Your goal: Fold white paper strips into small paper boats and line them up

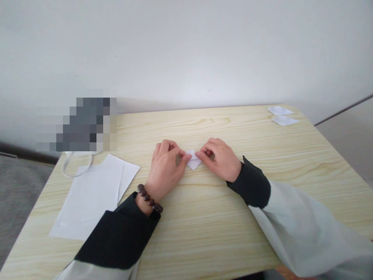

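A small folded piece of white paper (193, 163) lies near the middle of the wooden table, its pointed end towards me. My left hand (168, 165) pinches its left edge between thumb and forefinger. On the opposite side, the thumb and fingers of my right hand (220, 157) grip the right edge. Both thumbs rest on top of the paper. Parts of the paper's two sides are hidden under the fingertips.
Loose white sheets (93, 194) overlap on the table's left side. Behind them is a blurred-out dark object (83, 124) with a white cable loop (64, 171). Two small folded white papers (284, 120) sit at the far right corner. A wall (186, 54) borders the table's back edge.
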Action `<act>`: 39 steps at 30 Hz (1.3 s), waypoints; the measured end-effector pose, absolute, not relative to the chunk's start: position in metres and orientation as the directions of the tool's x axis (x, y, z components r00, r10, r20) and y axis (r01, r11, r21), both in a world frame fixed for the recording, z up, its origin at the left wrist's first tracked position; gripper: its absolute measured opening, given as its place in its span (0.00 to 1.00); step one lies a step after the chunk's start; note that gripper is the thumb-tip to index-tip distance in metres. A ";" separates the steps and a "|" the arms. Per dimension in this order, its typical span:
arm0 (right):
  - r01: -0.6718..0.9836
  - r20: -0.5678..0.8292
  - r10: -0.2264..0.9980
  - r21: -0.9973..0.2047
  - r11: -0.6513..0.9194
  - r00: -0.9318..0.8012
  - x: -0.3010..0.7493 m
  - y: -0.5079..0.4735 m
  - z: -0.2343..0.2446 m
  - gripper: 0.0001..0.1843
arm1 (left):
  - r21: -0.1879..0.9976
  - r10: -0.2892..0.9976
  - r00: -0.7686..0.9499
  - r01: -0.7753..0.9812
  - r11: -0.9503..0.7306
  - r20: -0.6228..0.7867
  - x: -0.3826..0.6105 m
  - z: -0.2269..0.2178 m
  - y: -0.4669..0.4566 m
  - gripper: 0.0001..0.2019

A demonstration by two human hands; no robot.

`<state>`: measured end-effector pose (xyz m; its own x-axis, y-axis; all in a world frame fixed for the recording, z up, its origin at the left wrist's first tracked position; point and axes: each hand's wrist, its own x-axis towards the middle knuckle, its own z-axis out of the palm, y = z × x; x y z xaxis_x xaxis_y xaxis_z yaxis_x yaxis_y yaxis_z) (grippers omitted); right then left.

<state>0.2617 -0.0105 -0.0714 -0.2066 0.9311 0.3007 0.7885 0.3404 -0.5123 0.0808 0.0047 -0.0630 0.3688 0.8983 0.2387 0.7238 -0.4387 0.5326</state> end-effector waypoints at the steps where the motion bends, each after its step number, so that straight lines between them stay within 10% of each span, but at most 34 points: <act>1: 0.794 0.297 0.934 -0.510 0.332 -0.199 0.261 -0.010 -0.071 0.13 | 0.532 0.902 0.366 0.728 -0.432 0.230 0.081 -0.063 0.005 0.08; 28: 0.718 0.216 0.947 -0.617 0.322 -0.240 0.269 -0.008 -0.068 0.07 | 0.503 0.910 0.383 0.762 -0.407 0.157 0.085 -0.058 0.008 0.08; 39: 0.698 0.351 0.887 -0.553 0.455 -0.300 0.267 -0.012 -0.071 0.11 | 0.823 0.916 0.390 0.488 -0.290 0.091 0.080 -0.055 0.012 0.10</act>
